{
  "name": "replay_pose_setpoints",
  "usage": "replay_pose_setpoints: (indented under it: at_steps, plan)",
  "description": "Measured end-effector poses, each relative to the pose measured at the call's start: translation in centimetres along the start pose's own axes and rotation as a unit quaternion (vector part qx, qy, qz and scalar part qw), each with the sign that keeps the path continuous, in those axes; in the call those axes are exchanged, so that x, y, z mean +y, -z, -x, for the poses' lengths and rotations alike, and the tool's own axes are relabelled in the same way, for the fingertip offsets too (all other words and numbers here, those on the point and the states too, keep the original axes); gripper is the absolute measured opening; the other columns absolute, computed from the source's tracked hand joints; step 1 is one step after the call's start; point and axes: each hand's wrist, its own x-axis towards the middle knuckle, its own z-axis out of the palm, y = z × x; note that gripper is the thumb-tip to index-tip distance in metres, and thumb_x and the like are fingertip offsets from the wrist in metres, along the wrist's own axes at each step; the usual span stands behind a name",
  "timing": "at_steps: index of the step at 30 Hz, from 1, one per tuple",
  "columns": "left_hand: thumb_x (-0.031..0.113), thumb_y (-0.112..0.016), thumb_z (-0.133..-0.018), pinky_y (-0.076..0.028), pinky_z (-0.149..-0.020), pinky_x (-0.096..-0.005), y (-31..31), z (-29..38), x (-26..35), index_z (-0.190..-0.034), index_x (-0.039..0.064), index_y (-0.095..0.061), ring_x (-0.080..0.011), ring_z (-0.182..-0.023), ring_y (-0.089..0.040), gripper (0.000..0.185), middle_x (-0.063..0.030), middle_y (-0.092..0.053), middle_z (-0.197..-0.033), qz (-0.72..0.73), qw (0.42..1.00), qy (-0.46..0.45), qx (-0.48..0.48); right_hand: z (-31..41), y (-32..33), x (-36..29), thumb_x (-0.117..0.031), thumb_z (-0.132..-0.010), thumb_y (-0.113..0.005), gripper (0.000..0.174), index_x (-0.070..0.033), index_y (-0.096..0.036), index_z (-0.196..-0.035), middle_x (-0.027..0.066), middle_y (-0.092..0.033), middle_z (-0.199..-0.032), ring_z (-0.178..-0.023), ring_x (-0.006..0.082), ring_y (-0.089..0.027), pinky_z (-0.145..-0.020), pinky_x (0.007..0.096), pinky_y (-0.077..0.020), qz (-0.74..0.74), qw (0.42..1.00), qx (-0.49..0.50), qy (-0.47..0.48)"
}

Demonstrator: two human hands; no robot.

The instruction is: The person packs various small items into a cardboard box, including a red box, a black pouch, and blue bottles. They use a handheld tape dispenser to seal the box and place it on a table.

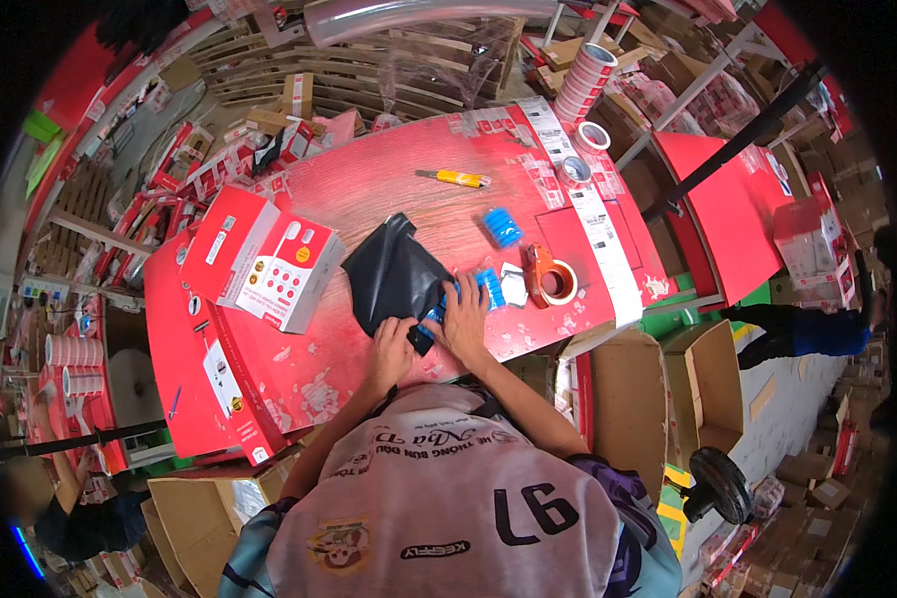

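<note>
A black plastic mailer bag [395, 270] lies on the red table [329, 187]. My left hand [394, 351] pinches the bag's near edge. Over some blue ribbed items in clear wrap [489, 287], at the bag's right edge, my right hand [460, 318] rests with its fingers spread; whether it grips them cannot be told. Another wrapped blue bundle [501, 227] lies farther back. To the right are a small white packet [513, 284] and an orange tape dispenser [547, 276]. A yellow utility knife [454, 178] lies near the table's middle.
Red-and-white cartons [291, 280] stand at left. A strip of printed labels [596, 232] runs down the right side, near tape rolls [574, 170] and a tape stack [586, 78]. Open cardboard boxes [628, 389] and a black fan [720, 486] are at right. Other people appear at both edges.
</note>
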Motion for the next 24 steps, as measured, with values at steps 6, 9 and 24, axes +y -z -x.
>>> replay_pose_setpoints:
  at_steps: [6,9,24]
  plan:
    - [-0.004,-0.061,-0.075,-0.048,-0.084,-0.0475,0.7,-0.3,-0.3,-0.116,0.005,-0.059,-0.0366,-0.096,-0.058,0.042,-0.016,-0.056,-0.097,-0.009,0.998,0.045,0.034,-1.4,2.2,4.8,-0.036,-0.081,-0.078,0.073,-0.003,-0.047,-0.139,0.0257,-0.051,-0.136,-0.124,0.0423,-0.049,-0.105,0.0533,-0.0394,0.104,0.979,-0.081,-0.155]
    - [-0.003,-0.062,-0.077,-0.049,-0.082,-0.0471,0.3,0.1,-0.7,-0.113,0.004,-0.058,-0.0367,-0.095,-0.058,0.038,-0.0164,-0.056,-0.097,0.036,0.995,0.091,0.035,-1.3,3.3,5.2,-0.024,-0.081,-0.075,0.064,-0.001,-0.048,-0.135,0.027,-0.053,-0.133,-0.12,0.0428,-0.053,-0.103,0.0549,-0.0412,-0.052,0.993,-0.051,-0.088]
    - [0.005,-0.061,-0.092,-0.048,-0.078,-0.0435,-0.2,2.0,-2.7,-0.099,0.0,-0.058,-0.0364,-0.087,-0.06,0.009,-0.0177,-0.06,-0.091,0.06,0.989,0.101,0.088,1.0,-1.1,-3.4,-0.027,-0.081,-0.071,0.053,-0.016,-0.059,-0.131,0.0162,-0.049,-0.139,-0.115,0.0406,-0.052,-0.099,0.0651,-0.0405,0.034,0.963,-0.119,0.239]
